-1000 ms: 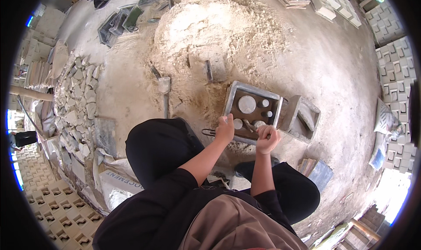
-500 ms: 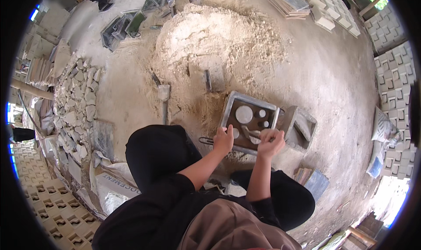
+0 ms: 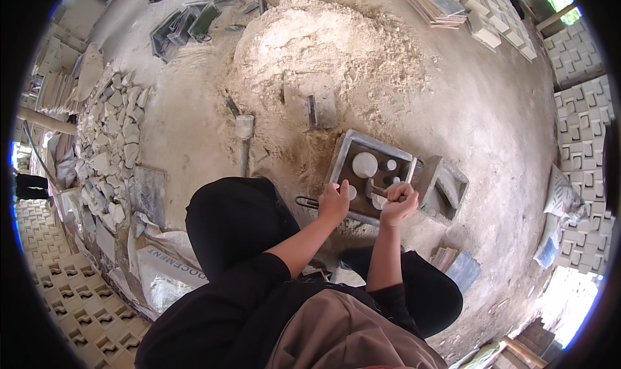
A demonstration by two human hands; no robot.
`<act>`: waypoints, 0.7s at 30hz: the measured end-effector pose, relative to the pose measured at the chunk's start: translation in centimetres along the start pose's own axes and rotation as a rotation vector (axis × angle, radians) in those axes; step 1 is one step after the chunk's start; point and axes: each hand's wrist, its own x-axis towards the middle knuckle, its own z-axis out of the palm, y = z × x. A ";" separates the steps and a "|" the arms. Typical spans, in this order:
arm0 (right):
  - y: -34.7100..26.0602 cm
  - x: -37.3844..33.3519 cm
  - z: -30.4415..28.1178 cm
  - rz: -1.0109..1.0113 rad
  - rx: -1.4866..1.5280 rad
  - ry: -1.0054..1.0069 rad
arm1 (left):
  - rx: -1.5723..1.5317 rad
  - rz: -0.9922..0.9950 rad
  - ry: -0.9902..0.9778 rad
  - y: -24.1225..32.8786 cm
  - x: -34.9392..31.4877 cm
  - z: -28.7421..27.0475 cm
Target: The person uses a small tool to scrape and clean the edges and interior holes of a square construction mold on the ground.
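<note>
A square grey mould frame (image 3: 383, 140) lies on the floor in front of me, tilted a little. Inside it is a dark brown bed with pale round discs, the largest a white disc (image 3: 365, 165) near the upper left. My left hand (image 3: 334, 202) is closed on the frame's left lower side, thumb raised along the rim. Over the lower right part of the frame, my right hand (image 3: 400, 204) is wrapped round a short-handled tool (image 3: 370, 188). Its grey head points left over the bed; trowel or hammer, I cannot tell.
Just right of the frame stands a second grey box mould (image 3: 446, 191). A big heap of pale powder (image 3: 323, 45) lies beyond. Left are a long-handled tool (image 3: 244, 142) and broken pale stones (image 3: 113, 136). A cement sack (image 3: 171, 268) rests by my left knee.
The tool has turned in my right hand, and its head now shows narrower, farther left and higher. My left hand stays at the frame's side. The whole view has shifted slightly.
</note>
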 end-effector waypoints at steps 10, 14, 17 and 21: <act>-1.2 1.4 1.5 -0.058 -0.165 0.161 | -0.011 0.002 -0.009 0.2 0.0 -0.5; 0.3 2.0 1.1 0.037 -0.111 -0.007 | 0.056 -0.004 -0.006 -0.3 0.2 0.4; -0.7 3.6 1.3 -0.022 -0.066 0.087 | 0.027 -0.016 -0.010 -0.3 0.4 -0.1; 0.1 3.5 0.5 0.080 0.005 0.190 | 0.024 0.030 -0.029 0.0 0.1 0.0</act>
